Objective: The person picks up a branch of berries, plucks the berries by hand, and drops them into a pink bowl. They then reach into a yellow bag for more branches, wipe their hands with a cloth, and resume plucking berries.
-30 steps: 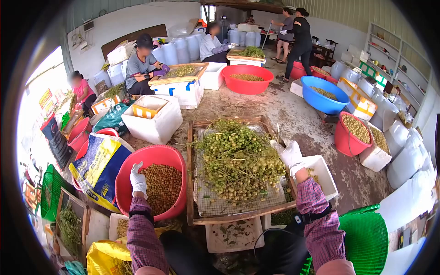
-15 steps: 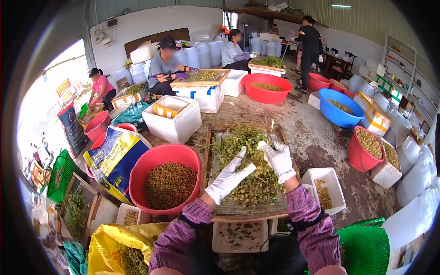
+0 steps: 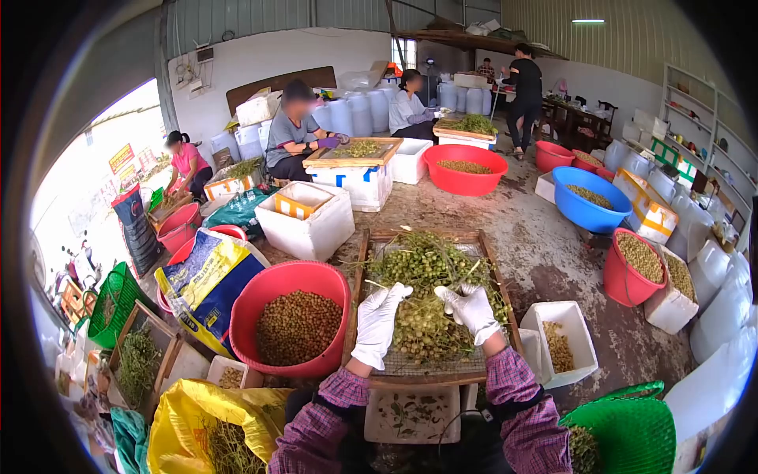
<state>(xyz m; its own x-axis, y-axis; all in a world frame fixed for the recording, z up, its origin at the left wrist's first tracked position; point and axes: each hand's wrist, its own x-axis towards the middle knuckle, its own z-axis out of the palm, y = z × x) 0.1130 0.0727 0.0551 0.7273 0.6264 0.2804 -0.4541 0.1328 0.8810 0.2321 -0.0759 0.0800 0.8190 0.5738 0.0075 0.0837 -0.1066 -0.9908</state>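
Before me lies a wood-framed wire mesh screen [image 3: 395, 365], heaped with thin green stems bearing clusters of small round yellow-green fruits [image 3: 430, 324]. My left hand [image 3: 377, 325], in a white glove, is over the heap's left side with thumb and fingertips pinched together on thin stems. Opposite it, my right hand [image 3: 471, 313], also white-gloved, has its fingers curled closed on stems at the heap's right side. Fine stems stretch between the two hands. Greener bunches [image 3: 430, 265] lie at the far part of the mesh.
A red tub [image 3: 290, 367] of loose fruits stands left of the screen, a white foam box [image 3: 580, 367] right. Below is a white tray [image 3: 410, 434]. Yellow sack [image 3: 178, 426] and green basket [image 3: 651, 426] flank me. Co-workers sit at similar screens [image 3: 351, 152] beyond.
My left hand has gone from spread fingers to a pinch, drawn upright beside the heap. My right hand has lowered slightly and curled more. The camera view has tilted up a little.
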